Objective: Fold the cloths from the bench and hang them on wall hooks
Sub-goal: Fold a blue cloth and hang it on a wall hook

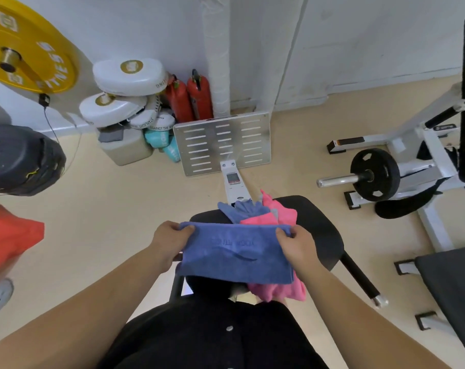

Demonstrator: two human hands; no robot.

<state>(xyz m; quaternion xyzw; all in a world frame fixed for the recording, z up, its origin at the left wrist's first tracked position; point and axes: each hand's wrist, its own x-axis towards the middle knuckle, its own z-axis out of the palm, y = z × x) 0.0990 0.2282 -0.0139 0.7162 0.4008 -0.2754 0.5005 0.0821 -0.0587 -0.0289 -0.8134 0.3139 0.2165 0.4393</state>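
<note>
From the head view, a smooth beige floor (119, 222) meets a plain white wall (359, 35). The black padded bench seat (321, 235) lies directly beneath the grip.

The left hand (170, 241) and the right hand (297, 243) each pinch an upper corner of a folded blue terry cloth (236, 254), thumbs on top. It is stretched flat between them over the seat, a soft napped rectangle with faint embossed lettering.

Just beyond the grip, a crumpled blue cloth (242, 209) and a rumpled pink cloth (284, 214) are heaped on the seat, and pink fabric also spills out below the held cloth's right side.

Farther ahead stands a slotted, brushed-metal footplate (223, 142), with two red cylindrical extinguishers (199, 97) and glossy white rounded pads (130, 75) behind it. Up to the left of the grip is a yellow disc weight plate (26, 43). To the right is a black round weight plate on a steel bar (375, 174).
</note>
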